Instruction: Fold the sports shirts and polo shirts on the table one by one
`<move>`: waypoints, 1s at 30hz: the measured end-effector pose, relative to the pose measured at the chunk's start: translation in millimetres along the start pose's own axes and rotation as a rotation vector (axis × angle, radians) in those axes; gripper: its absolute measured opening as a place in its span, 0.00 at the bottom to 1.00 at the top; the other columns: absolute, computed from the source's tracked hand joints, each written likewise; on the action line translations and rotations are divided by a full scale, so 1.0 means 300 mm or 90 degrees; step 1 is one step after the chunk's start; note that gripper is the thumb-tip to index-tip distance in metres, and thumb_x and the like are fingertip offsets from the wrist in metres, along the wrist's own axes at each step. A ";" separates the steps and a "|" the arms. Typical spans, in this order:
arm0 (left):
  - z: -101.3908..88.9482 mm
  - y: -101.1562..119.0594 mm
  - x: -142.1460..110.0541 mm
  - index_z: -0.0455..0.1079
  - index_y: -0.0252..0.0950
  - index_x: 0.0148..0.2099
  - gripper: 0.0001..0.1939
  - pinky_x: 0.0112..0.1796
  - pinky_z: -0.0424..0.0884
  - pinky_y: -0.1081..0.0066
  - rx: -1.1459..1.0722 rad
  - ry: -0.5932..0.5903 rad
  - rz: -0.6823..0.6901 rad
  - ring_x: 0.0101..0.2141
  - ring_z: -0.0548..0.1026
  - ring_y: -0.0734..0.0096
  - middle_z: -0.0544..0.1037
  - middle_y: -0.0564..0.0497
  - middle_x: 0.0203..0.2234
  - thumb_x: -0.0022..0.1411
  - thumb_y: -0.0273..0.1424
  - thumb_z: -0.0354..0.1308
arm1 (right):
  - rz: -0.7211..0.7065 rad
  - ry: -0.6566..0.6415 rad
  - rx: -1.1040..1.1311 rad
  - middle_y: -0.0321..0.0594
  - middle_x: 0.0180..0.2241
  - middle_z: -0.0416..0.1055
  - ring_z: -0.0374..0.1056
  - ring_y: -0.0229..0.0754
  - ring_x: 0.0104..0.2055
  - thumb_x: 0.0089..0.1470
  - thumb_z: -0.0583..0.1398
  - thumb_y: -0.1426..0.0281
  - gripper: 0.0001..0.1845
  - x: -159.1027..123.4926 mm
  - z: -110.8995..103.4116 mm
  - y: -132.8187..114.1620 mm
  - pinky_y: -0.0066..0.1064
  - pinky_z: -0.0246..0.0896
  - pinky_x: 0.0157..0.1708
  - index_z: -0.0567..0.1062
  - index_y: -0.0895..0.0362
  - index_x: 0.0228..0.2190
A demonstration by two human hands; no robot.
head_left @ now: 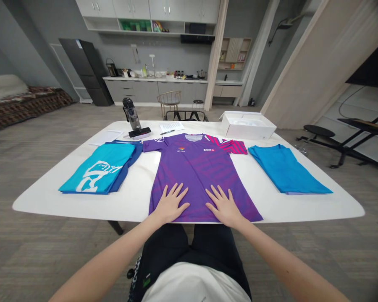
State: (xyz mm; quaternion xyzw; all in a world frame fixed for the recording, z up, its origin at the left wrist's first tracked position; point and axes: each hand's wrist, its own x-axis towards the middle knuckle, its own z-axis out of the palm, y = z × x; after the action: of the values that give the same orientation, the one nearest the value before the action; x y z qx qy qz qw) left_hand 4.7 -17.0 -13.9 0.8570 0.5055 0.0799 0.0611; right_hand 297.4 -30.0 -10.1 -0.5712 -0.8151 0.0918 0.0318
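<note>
A purple T-shirt with pink-striped sleeve lies spread out, front up, on the white table, its collar toward the far side and its hem along the near edge. My left hand rests flat on the lower left of the shirt, fingers spread. On the lower right, my right hand also lies flat with its fingers apart. To the left is a stack of folded shirts, a turquoise shirt with white lettering on top of dark blue cloth. A folded blue shirt lies to the right.
Along the table's far side stand a water bottle, a black phone, a printed sheet with a pen, and an open white box. A wire chair and black stool are beyond.
</note>
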 end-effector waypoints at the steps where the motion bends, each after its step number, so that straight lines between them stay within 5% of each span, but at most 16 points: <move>1: -0.006 -0.002 0.007 0.51 0.50 0.75 0.34 0.68 0.44 0.40 -0.002 0.003 0.003 0.72 0.50 0.53 0.52 0.49 0.73 0.73 0.54 0.39 | -0.004 -0.001 0.012 0.37 0.73 0.45 0.36 0.55 0.75 0.67 0.41 0.43 0.37 0.004 -0.007 0.002 0.65 0.27 0.68 0.54 0.42 0.71; 6: -0.036 -0.080 0.123 0.52 0.48 0.74 0.31 0.68 0.49 0.48 0.017 0.030 -0.059 0.72 0.49 0.57 0.51 0.50 0.73 0.75 0.50 0.37 | 0.008 0.060 0.040 0.38 0.74 0.43 0.37 0.50 0.75 0.69 0.40 0.47 0.35 0.136 -0.054 0.093 0.58 0.32 0.70 0.54 0.45 0.71; 9: -0.030 -0.140 0.158 0.53 0.46 0.74 0.32 0.69 0.47 0.48 0.038 0.012 -0.137 0.72 0.50 0.57 0.52 0.49 0.73 0.74 0.50 0.37 | 0.094 0.057 0.010 0.42 0.73 0.45 0.39 0.50 0.75 0.70 0.39 0.49 0.37 0.194 -0.046 0.186 0.53 0.35 0.71 0.54 0.51 0.71; 14: -0.003 -0.164 0.075 0.52 0.48 0.75 0.34 0.69 0.46 0.49 0.065 0.014 -0.185 0.72 0.49 0.56 0.51 0.52 0.73 0.73 0.52 0.38 | 0.244 0.086 -0.081 0.51 0.73 0.45 0.40 0.57 0.74 0.67 0.38 0.47 0.43 0.134 0.019 0.290 0.52 0.38 0.70 0.53 0.61 0.71; 19: -0.005 -0.150 0.041 0.49 0.42 0.76 0.37 0.69 0.48 0.48 0.075 -0.002 -0.209 0.72 0.49 0.54 0.50 0.48 0.73 0.72 0.54 0.36 | 0.260 0.096 -0.094 0.61 0.72 0.45 0.40 0.62 0.74 0.66 0.39 0.44 0.48 0.105 0.031 0.300 0.58 0.36 0.69 0.53 0.67 0.71; 23: -0.032 -0.166 0.210 0.49 0.42 0.76 0.36 0.69 0.48 0.49 0.055 -0.009 -0.139 0.72 0.48 0.57 0.48 0.48 0.74 0.73 0.53 0.34 | 0.109 0.063 -0.028 0.49 0.73 0.44 0.38 0.54 0.75 0.67 0.39 0.45 0.43 0.258 -0.021 0.255 0.53 0.36 0.71 0.54 0.59 0.71; 30: -0.054 -0.247 0.698 0.52 0.41 0.75 0.34 0.68 0.47 0.46 0.031 0.011 -0.144 0.72 0.47 0.53 0.48 0.45 0.74 0.74 0.50 0.36 | 0.014 0.066 0.028 0.43 0.74 0.43 0.36 0.50 0.75 0.69 0.39 0.47 0.38 0.716 -0.091 0.150 0.54 0.31 0.71 0.54 0.51 0.71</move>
State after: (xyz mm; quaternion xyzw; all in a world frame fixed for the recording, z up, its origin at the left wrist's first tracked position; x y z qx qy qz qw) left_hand 37.7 202.8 4.0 0.7951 0.6011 0.0675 0.0446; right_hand 269.0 189.1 -3.0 -0.5830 -0.8040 0.0803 0.0853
